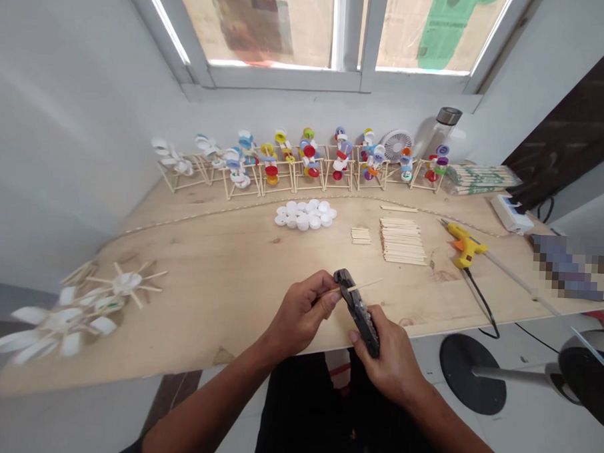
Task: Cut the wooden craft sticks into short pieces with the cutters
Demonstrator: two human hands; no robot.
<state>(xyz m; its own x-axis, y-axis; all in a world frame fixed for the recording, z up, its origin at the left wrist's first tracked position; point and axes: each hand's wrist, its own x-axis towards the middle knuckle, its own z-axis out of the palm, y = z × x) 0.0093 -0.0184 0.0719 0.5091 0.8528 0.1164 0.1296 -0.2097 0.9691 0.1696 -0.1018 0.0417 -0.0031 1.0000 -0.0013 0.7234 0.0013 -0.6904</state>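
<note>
Near the table's front edge, my left hand (303, 313) is closed, pinching a thin wooden stick (368, 283). The stick lies across the jaws of dark pliers (357, 310), and its free end points to the right. My right hand (389, 357) is wrapped round the handles of the pliers. Beyond my hands lie a small group of short cut sticks (361, 236) and a larger stack of long sticks (403, 241). A cluster of white bottle caps (305, 214) sits farther back, left of the sticks.
A yellow glue gun (465, 245) with a cable lies at the right. Stick frames with coloured caps (309, 161) line the back. White wheel-like pieces (65, 323) rest at the left. A power strip (511, 215) and packaged sticks (481, 179) are at the back right.
</note>
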